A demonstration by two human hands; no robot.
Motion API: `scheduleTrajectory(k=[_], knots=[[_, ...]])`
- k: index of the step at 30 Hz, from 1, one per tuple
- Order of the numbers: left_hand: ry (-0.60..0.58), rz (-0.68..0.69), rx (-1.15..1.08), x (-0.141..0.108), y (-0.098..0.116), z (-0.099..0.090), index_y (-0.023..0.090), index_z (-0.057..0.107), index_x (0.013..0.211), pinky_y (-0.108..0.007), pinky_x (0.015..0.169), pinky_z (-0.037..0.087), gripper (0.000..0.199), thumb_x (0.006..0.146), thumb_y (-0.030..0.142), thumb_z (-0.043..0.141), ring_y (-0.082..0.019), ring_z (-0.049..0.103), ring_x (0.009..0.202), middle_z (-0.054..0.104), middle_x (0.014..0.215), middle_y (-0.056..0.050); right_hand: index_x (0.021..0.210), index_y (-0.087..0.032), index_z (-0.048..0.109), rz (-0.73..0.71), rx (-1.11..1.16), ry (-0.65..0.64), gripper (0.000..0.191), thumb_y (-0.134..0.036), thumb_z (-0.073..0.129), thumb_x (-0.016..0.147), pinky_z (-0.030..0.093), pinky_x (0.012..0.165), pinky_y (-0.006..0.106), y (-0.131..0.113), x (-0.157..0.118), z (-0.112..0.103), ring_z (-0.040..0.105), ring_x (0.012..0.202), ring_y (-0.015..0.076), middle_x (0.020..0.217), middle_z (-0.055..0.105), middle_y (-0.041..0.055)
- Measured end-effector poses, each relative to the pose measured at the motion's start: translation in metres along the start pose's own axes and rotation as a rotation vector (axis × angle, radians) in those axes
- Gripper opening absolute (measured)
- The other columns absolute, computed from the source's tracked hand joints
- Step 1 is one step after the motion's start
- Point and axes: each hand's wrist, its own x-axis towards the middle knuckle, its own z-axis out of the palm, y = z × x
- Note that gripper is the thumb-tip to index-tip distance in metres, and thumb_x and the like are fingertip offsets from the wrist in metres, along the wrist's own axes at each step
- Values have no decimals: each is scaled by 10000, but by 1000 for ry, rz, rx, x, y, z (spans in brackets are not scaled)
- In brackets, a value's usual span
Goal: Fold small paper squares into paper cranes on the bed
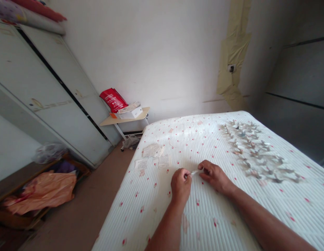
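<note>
A small folded strip of pale paper [194, 172] spans the gap between my two hands above the bed. My left hand [180, 182] pinches its left end between thumb and curled fingers. At the other end, the fingers of my right hand [213, 176] close on the paper with the index finger arched. To the right lie several small folded paper figures [256, 153], birdlike in shape, set out in rough rows. Printed paper pieces [153, 150] lie in a loose pile on the left, with a separate printed square [164, 161] nearby.
The bed cover [203, 216] is white, ribbed and dotted red. Beyond its far left corner stands a small table [107, 121] with a red bag [113, 100] and a white box [130, 113]. A wardrobe [54, 87] lines the left wall.
</note>
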Motion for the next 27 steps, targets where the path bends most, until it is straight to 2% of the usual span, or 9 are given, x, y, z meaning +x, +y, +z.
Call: scheduleTrajectory(k=[4,9,13,16,27], knots=[[30,-115,-344,4,2,-3,157,563,673,-207,585,364,87,707,229,527,-110,497,601,542,601,26,784,-197,502,-60,67,109,67,-143,467,766,422,571,224,-7,1,-1,514,607,113,726,539,-2],[21,-262,-621,5,12,-7,133,561,655,-192,527,339,104,642,234,583,-84,439,522,499,533,33,766,-197,526,-268,121,186,122,-149,433,830,468,674,253,-24,1,-2,557,752,139,801,543,39],[-27,-304,-710,2,14,-7,126,584,696,-193,530,343,105,636,212,568,-81,443,528,532,557,22,872,-206,577,-287,73,204,139,-166,446,849,484,692,249,-27,-2,2,561,818,137,987,517,73],[-37,-312,-742,2,14,-7,128,589,690,-192,531,339,95,636,202,566,-76,441,528,533,555,26,876,-209,594,-326,14,200,148,-175,452,851,492,714,259,-24,-3,4,554,871,147,1075,495,84],[-101,-312,-806,2,16,-11,127,599,715,-195,532,349,137,601,202,603,-80,457,547,554,602,12,875,-216,635,-405,-120,187,186,-181,454,855,501,695,270,-20,0,6,560,817,143,1096,527,94]])
